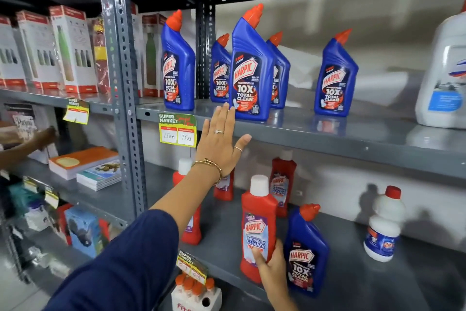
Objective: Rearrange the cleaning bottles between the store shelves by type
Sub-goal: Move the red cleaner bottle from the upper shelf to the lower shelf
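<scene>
Grey steel store shelving fills the frame, two tiers of it meeting at a perforated upright left of centre. At lower centre the right hand [273, 264] wraps around a red bathroom-cleaner bottle [258, 230] with a white cap, thumb across the label and fingers hidden behind; the bottle stands upright on the lower shelf [378, 283], so the grip looks meant to lift it or slide it, though I cannot tell which. Just beside it to the right, nearly touching, stands a lone blue bottle [306, 251] with a red angled cap, probably the misfit on this tier. More red bottles [283, 179] stand further back on the same shelf, partly hidden by the forearm, and a white bottle with a red cap [384, 225] sits well apart at lower right.

Across the middle of the frame, the upper shelf [353, 139] carries a row of blue bottles [252, 68] of the same kind, which suggests blue belongs above and red below. The left hand [222, 144] is spread flat and empty, fingertips at the shelf edge just beside the nearest blue bottle, likely steadying the person or marking a gap. A large white jug [443, 71] stands at the right edge, and a yellow price tag [177, 131] hangs below the shelf edge.
</scene>
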The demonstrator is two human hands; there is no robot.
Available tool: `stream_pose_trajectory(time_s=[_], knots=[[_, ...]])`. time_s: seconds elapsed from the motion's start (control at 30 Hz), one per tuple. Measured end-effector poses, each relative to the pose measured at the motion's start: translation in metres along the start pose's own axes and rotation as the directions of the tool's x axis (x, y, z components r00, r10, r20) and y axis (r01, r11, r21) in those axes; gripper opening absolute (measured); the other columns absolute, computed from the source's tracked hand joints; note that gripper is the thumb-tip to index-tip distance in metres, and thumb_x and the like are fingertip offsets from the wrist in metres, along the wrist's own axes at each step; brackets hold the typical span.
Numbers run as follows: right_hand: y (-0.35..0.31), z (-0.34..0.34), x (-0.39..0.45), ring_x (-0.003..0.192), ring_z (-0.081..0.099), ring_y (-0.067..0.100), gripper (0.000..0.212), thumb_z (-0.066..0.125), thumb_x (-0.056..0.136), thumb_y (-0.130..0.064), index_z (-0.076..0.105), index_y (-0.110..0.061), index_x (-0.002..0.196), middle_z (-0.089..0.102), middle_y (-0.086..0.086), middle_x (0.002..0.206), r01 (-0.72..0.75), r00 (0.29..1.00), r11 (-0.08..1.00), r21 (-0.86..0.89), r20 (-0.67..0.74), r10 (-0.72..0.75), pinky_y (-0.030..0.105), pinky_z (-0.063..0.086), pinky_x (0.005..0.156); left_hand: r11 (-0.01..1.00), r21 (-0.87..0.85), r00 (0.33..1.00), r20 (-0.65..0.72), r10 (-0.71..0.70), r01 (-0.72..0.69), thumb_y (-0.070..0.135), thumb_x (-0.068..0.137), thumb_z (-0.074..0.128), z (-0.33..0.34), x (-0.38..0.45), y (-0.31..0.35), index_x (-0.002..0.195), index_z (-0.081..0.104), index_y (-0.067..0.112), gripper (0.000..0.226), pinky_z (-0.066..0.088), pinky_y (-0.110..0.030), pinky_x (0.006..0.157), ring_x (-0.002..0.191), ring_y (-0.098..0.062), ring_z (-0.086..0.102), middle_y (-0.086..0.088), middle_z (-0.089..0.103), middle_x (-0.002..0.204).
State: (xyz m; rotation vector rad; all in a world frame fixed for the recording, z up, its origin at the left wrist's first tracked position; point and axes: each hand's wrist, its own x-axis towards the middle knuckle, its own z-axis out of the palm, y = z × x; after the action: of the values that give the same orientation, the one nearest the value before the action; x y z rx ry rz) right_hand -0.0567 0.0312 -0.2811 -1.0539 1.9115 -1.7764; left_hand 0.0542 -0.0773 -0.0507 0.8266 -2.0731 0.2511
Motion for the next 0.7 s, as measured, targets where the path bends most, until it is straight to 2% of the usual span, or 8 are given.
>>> stream_pose_trajectory(time_s=[0.07, 0.13, 0.3, 0.5, 0.6, 0.7], knots=[[0.006, 0.005, 0.009, 0.087, 0.062, 0.025, 0.046, 0.068, 0.075, -0.001, 0.045, 0.001, 0.115, 0.064, 0.018, 0.102, -0.04, 0.999, 0.999, -0.011, -0.006, 0.04, 0.034, 0.045, 0.081, 1.0, -0.011, 1.0, -0.02, 0.012, -0.012, 0.06, 0.081, 0.012, 0.001, 0.0, 0.0, 0.143, 0.007, 0.009, 0.08, -0.001, -0.037, 0.111, 0.14, -0.024, 0.002, -0.01, 0.009, 0.154], [0.009, 0.008, 0.015, 0.098, 0.06, 0.031, 0.053, 0.068, 0.076, -0.005, 0.041, 0.005, 0.121, 0.062, 0.023, 0.111, -0.052, 0.999, 0.998, -0.039, -0.006, 0.052, 0.034, 0.044, 0.085, 1.0, -0.021, 0.999, -0.029, 0.013, -0.014, 0.059, 0.081, 0.012, 0.003, 0.0, 0.0, 0.143, 0.009, 0.009, 0.08, -0.002, -0.037, 0.11, 0.14, -0.024, 0.003, -0.011, 0.01, 0.153], [0.008, 0.007, 0.021, 0.1, 0.055, 0.025, 0.057, 0.065, 0.08, -0.009, 0.035, 0.005, 0.126, 0.057, 0.013, 0.108, -0.06, 0.997, 0.997, -0.055, 0.053, 0.063, 0.029, 0.039, 0.085, 1.0, -0.019, 0.999, -0.046, 0.012, -0.013, 0.062, 0.083, 0.015, 0.004, -0.001, 0.002, 0.143, 0.011, 0.007, 0.081, -0.001, -0.038, 0.11, 0.14, -0.025, 0.005, -0.012, 0.012, 0.153], [0.01, 0.005, 0.016, 0.107, 0.057, 0.03, 0.055, 0.064, 0.082, -0.015, 0.035, 0.0, 0.126, 0.059, 0.02, 0.121, -0.086, 0.992, 0.993, -0.082, 0.081, 0.093, 0.039, 0.046, 0.093, 1.0, 0.017, 0.999, -0.037, -0.001, 0.002, 0.059, 0.082, 0.011, 0.003, 0.0, 0.003, 0.143, 0.008, 0.009, 0.079, -0.005, -0.035, 0.109, 0.14, -0.024, 0.002, -0.011, 0.009, 0.154], [0.006, 0.003, 0.01, 0.103, 0.06, 0.028, 0.05, 0.065, 0.081, -0.022, 0.039, -0.006, 0.122, 0.062, 0.016, 0.117, -0.031, 0.998, 0.986, -0.161, 0.049, 0.04, 0.038, 0.05, 0.089, 1.0, 0.012, 1.0, -0.023, 0.001, -0.001, 0.059, 0.081, 0.009, 0.0, -0.001, 0.005, 0.143, 0.009, 0.008, 0.081, -0.004, -0.036, 0.11, 0.14, -0.024, 0.001, -0.012, 0.009, 0.154], [-0.002, -0.002, 0.001, 0.102, 0.062, 0.024, 0.058, 0.062, 0.082, -0.031, 0.036, -0.011, 0.13, 0.061, 0.012, 0.119, 0.051, 0.997, 0.964, -0.259, -0.045, -0.065, 0.039, 0.053, 0.088, 1.0, 0.005, 1.0, -0.004, -0.003, 0.003, 0.058, 0.082, 0.01, -0.006, -0.004, 0.011, 0.143, 0.011, 0.007, 0.08, -0.002, -0.036, 0.111, 0.14, -0.025, 0.002, -0.013, 0.011, 0.153]])
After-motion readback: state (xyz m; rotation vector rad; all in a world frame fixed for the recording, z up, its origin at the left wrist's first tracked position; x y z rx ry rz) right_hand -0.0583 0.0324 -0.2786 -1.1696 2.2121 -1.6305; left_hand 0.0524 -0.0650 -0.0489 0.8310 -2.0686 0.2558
